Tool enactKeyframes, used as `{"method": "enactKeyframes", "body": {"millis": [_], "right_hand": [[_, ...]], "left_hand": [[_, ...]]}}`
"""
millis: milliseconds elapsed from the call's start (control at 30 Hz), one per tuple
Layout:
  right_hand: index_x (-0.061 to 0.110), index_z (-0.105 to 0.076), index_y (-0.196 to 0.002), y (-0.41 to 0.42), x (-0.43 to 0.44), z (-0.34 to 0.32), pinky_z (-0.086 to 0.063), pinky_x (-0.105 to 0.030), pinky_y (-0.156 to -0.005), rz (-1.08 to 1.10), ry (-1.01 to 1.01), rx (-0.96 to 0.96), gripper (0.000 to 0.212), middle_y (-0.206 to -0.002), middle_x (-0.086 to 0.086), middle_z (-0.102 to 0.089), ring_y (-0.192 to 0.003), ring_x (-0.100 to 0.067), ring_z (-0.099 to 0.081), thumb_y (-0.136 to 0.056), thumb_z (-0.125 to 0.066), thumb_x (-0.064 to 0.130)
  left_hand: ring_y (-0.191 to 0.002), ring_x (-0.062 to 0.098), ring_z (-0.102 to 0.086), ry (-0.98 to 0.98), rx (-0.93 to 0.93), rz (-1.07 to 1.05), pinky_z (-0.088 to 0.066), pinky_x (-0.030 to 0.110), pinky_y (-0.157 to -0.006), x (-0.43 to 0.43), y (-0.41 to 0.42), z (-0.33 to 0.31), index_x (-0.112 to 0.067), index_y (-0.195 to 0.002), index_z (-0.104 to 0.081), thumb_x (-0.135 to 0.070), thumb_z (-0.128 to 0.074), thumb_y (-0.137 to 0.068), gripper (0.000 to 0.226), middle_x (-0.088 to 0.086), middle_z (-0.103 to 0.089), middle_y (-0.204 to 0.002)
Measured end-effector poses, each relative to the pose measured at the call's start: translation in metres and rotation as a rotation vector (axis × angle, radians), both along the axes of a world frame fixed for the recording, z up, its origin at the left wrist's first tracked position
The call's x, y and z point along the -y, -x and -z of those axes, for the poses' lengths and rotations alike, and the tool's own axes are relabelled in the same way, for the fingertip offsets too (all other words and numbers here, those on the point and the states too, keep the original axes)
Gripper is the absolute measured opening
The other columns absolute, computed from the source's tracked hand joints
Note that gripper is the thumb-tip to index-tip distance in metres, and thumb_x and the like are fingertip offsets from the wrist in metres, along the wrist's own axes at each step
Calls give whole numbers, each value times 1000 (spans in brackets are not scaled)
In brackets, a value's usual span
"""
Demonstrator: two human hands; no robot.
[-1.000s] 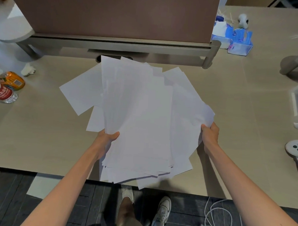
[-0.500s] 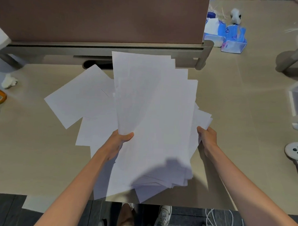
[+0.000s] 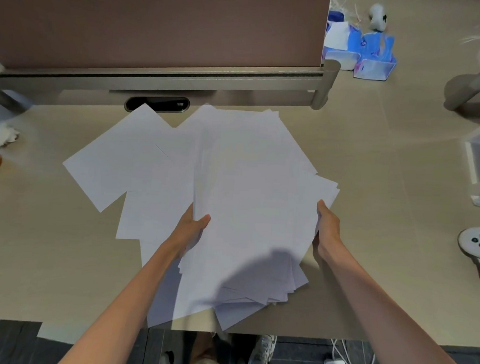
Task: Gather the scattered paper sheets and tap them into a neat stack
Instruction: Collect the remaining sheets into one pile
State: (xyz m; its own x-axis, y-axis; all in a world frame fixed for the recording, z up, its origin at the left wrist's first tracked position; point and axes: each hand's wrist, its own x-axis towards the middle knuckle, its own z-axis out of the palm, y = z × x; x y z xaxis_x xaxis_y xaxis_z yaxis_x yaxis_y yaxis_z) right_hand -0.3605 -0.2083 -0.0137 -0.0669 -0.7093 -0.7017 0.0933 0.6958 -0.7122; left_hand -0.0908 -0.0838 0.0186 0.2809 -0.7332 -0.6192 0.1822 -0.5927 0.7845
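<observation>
Thin, smooth white sheets (image 3: 248, 209) form a ragged fanned bundle, corners overhanging the matte beige counter's (image 3: 51, 256) near edge. The left hand (image 3: 191, 229) pinches its left edge, thumb on top, fingers hidden beneath; the right hand (image 3: 326, 229) grips the right edge likewise. The bundle holds too many sheets to count. At least two loose sheets (image 3: 118, 160) lie flat to its left, partly under it. Beyond stands one brown panel (image 3: 157, 27).

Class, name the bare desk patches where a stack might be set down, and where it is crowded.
Bare desk lies front left, between the left hand and the crumpled tissue, and right, between the right hand and the controller. Crowded: the centre under the fanned sheets; far right by blue packs.
</observation>
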Motion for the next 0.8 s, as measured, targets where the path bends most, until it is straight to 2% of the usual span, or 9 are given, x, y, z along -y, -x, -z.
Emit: {"method": "enactKeyframes", "body": {"millis": [67,167,233,300,433,500,633,733,800], "right_hand": [[14,-64,-118,-1,-1,-1,-52,-37,-92,-28,-12,10,38,-108,0,-71,-99,-22,-68,-98,-47,42],[20,-63,-121,0,1,-3,-51,-33,-90,-99,-3,36,43,-110,5,-71,-101,-16,-68,-96,-46,51],[24,-64,-119,2,1,-5,-50,-30,-88,-156,-1,99,41,-107,11,-72,-100,-11,-68,-92,-54,52],[20,-66,-118,5,-1,-4,-50,-30,-89,-215,-21,153,40,-106,11,-73,-97,-8,-70,-85,-67,44],[12,-62,-120,8,-9,-3,-47,-19,-72,-303,-54,124,44,-107,7,-72,-96,-5,-68,-79,-76,23],[12,-62,-118,7,-8,0,-47,-21,-74,-319,-10,65,40,-114,1,-70,-102,-12,-66,-80,-75,14],[23,-65,-101,0,-7,4,-47,-36,-95,-334,112,34,33,-106,5,-70,-104,-22,-65,-84,-64,-5],[20,-62,-105,-3,-11,2,-44,-32,-92,-280,142,9,33,-101,8,-68,-100,-19,-64,-85,-60,-8],[15,-61,-108,-2,-14,1,-44,-30,-90,-216,138,20,34,-100,4,-68,-98,-20,-63,-85,-60,-10]], "left_hand": [[-110,10,-52,64,34,-2,-44,10,-83,1,7,-3,-16,-144,-34,2,-43,-100,48,-6,-53,-123],[-123,12,-44,93,25,3,-33,23,-101,4,13,0,-14,-148,-31,1,-44,-100,52,-5,-48,-132],[-124,11,-43,89,4,16,-32,23,-104,7,18,2,-17,-147,-31,-1,-45,-100,52,-8,-47,-132],[-123,9,-42,83,-10,32,-31,20,-100,9,24,3,-19,-147,-30,-3,-45,-101,52,-9,-46,-132],[-126,10,-43,81,-55,86,-31,23,-104,11,29,10,-21,-147,-31,-7,-48,-101,52,-9,-48,-135],[-119,6,-50,93,-24,118,-38,18,-97,12,30,10,-23,-143,-36,-7,-50,-100,48,-12,-53,-129],[-97,-1,-61,112,106,140,-50,9,-74,12,26,9,-20,-125,-51,-3,-55,-96,35,-10,-63,-112],[-74,16,-56,112,323,97,-48,23,-71,9,14,13,-16,-111,-62,-3,-57,-94,22,-2,-63,-82],[-68,20,-54,104,364,-1,-49,34,-70,4,6,14,-12,-109,-64,-2,-55,-94,20,8,-63,-75]]}}
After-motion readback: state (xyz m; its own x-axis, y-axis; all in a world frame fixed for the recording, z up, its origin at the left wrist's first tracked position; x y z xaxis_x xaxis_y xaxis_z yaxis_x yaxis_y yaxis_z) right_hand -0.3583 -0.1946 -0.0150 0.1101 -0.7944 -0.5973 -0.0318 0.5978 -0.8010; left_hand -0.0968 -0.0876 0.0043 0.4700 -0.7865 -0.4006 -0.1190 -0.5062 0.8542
